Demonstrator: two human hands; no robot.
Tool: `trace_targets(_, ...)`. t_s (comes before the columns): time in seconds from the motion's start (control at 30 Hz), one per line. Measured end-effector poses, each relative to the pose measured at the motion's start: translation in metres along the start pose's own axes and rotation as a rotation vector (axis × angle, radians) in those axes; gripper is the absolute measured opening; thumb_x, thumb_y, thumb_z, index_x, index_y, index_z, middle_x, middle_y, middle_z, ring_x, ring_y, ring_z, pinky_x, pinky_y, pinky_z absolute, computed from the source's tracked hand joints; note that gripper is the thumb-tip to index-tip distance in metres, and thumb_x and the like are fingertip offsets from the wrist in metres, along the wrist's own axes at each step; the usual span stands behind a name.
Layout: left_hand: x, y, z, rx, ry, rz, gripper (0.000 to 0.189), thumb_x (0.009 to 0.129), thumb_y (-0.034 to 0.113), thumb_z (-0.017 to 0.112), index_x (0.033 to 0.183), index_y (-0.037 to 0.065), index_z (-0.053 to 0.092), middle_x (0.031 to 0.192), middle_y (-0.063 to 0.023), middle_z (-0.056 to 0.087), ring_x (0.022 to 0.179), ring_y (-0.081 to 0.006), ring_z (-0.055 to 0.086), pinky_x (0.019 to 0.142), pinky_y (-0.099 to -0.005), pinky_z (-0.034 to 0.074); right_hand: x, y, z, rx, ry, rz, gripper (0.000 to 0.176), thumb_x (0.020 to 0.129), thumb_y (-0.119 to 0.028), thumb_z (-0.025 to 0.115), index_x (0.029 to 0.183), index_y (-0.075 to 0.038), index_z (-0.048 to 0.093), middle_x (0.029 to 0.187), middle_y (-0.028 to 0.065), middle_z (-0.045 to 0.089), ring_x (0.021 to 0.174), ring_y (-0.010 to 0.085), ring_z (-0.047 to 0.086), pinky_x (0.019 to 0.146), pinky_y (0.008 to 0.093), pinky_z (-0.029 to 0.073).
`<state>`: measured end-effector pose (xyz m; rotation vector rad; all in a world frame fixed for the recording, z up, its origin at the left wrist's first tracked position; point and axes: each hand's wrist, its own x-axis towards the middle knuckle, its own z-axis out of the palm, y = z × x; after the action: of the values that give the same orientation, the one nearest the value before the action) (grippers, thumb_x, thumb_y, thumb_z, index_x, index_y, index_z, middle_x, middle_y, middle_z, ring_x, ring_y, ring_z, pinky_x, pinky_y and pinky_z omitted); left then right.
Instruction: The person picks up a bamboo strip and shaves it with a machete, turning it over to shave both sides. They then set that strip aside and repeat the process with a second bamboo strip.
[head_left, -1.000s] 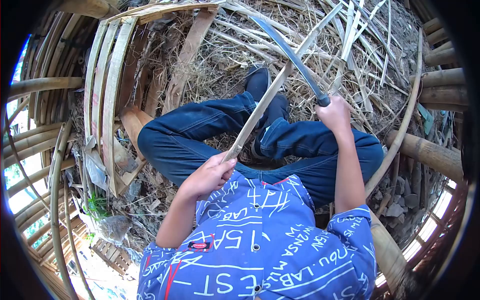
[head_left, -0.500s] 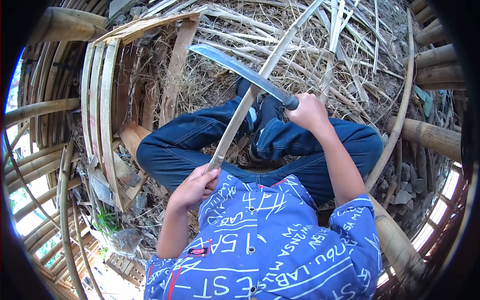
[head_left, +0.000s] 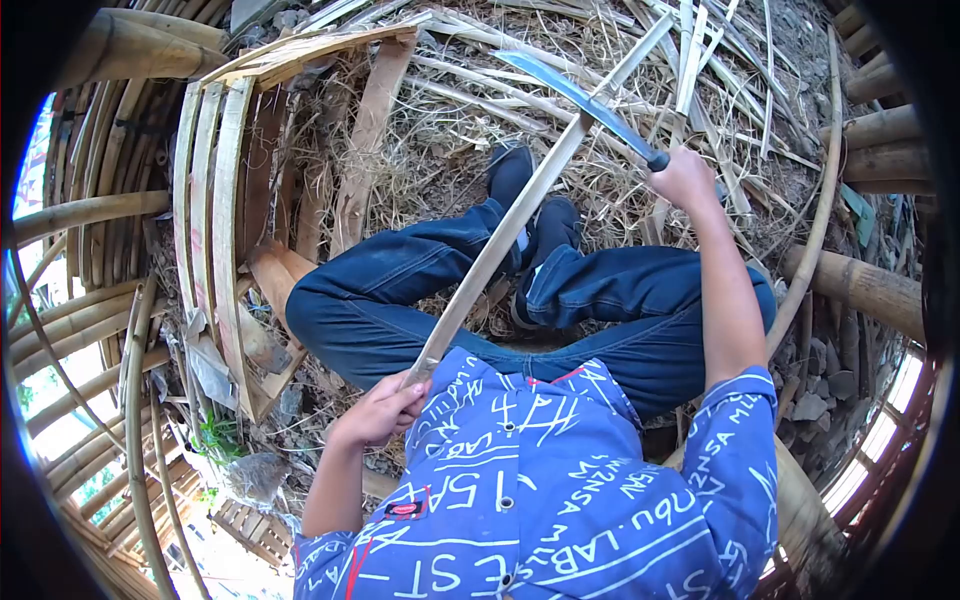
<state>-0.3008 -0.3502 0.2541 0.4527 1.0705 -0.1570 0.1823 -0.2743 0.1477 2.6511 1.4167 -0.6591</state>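
My left hand (head_left: 388, 408) is closed around the near end of a long bamboo strip (head_left: 507, 229), close to my waist. The strip slants up and away to the right over my crossed legs. In my right hand (head_left: 685, 178) is the dark handle of a machete (head_left: 590, 103), held out ahead of my knee. Its long blade, with a curved tip, points to the upper left and crosses the strip near the strip's far end. Blade and strip appear to touch there.
A wooden slatted crate (head_left: 232, 200) stands on the left. Split bamboo strips (head_left: 690, 60) and curly shavings (head_left: 440, 120) litter the ground ahead. Bamboo poles (head_left: 860, 285) form walls on both sides. Broken stones (head_left: 815, 390) lie at right.
My right hand has pushed the machete away from me along the bamboo strip, up and to the right. My left hand keeps its hold on the near end.
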Motion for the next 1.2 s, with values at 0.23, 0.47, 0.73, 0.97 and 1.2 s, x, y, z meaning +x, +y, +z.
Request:
trace_targets(0.23,-0.006,-0.001,-0.014,0.018,-0.033,-0.026,0.011,0.1,0.021,0.046,0.096,0.011,0.045,0.069,0.0074,0.03,0.053,-0.0031,0.024,0.044,-0.0196,0.02,0.002,0.004,-0.002,-0.068,0.043,-0.07,0.027,0.069,-0.024,0.061,0.087,-0.005,0.07,0.092,0.0217,0.068,0.09,0.0375,0.066,0.083,0.0456,0.051)
trace_targets(0.47,-0.01,-0.008,-0.024,0.049,0.011,0.003,0.01,0.1,0.018,0.045,0.098,0.009,0.045,0.068,0.0066,0.03,0.053,-0.0041,0.025,0.044,-0.0199,0.022,-0.004,-0.006,0.012,-0.045,0.046,-0.169,0.029,0.071,-0.024,0.062,0.088,-0.003,0.07,0.093,0.0217,0.068,0.091,0.0373,0.066,0.084,0.0457,0.051)
trace_targets(0.73,-0.012,-0.014,-0.023,0.037,0.045,-0.02,0.009,0.101,0.016,0.044,0.098,0.008,0.045,0.069,0.0059,0.032,0.053,-0.0042,0.026,0.044,-0.0204,0.023,0.015,0.005,0.013,-0.07,0.048,-0.089,0.026,0.07,-0.023,0.061,0.085,-0.003,0.07,0.091,0.0209,0.068,0.089,0.0369,0.066,0.083,0.0443,0.052)
trace_targets(0.97,-0.021,-0.017,-0.037,0.084,0.021,-0.008,0.008,0.101,0.016,0.043,0.098,0.008,0.045,0.066,0.005,0.033,0.051,-0.0044,0.027,0.043,-0.0208,0.023,-0.007,-0.001,0.011,-0.045,0.028,-0.219,0.027,0.069,-0.021,0.061,0.087,-0.002,0.069,0.088,0.0222,0.068,0.087,0.0388,0.066,0.082,0.0466,0.051)
trace_targets(1.2,-0.049,-0.036,-0.048,0.101,0.079,-0.069,0.01,0.1,0.019,0.046,0.096,0.009,0.046,0.065,0.0054,0.032,0.051,-0.0046,0.027,0.043,-0.021,0.023,0.059,0.084,0.012,0.081,0.077,0.155,0.032,0.07,-0.024,0.06,0.089,-0.001,0.07,0.091,0.0244,0.068,0.091,0.0372,0.067,0.083,0.0437,0.052)
